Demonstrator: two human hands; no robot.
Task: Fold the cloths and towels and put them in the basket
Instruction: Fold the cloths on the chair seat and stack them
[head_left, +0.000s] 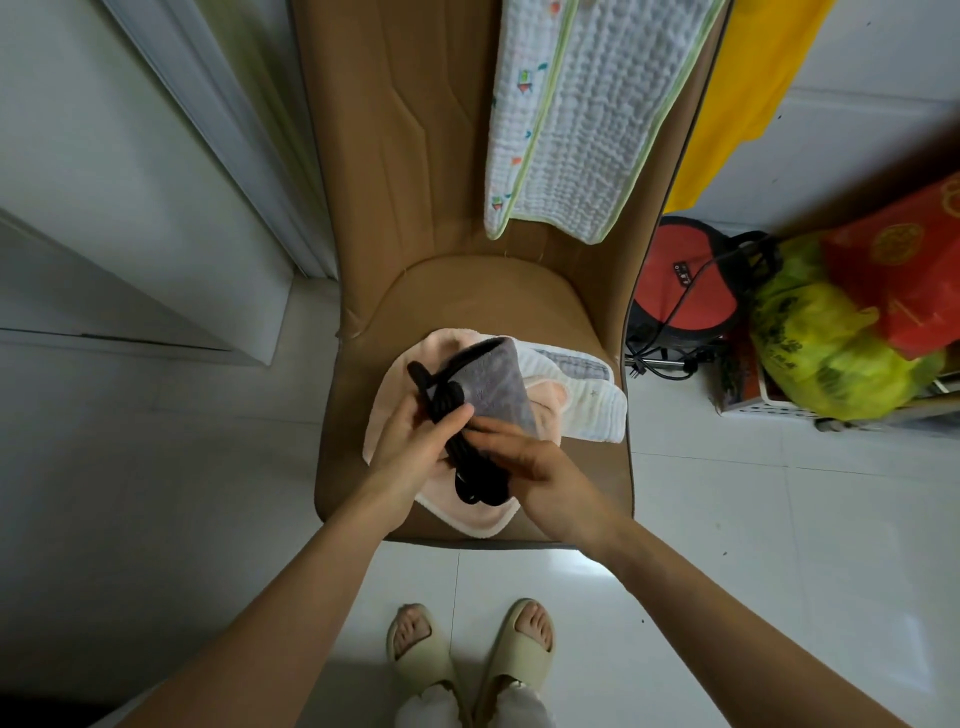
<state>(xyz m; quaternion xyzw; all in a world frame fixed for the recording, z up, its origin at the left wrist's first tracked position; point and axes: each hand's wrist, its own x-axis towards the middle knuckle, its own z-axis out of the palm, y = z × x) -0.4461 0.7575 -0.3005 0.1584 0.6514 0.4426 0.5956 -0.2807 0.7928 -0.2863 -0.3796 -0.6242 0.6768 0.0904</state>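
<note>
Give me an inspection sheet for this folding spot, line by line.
Surface: tan chair, seat partly covered.
Job's things: pink towel and white cloth on the seat; grey cloth held above them; quilted cloth over the backrest. Basket not identified.
Clutter: red bag, yellow-green bag.
Grippers: left hand and right hand grip the grey cloth and a black bundle.
Cables: black cord beside the chair.
Surroundings: tile floor, slippers.

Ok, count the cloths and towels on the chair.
4, maybe more hidden: white quilted towel over the backrest; pink towel and white cloth on the seat; grey cloth in the hands.
</note>
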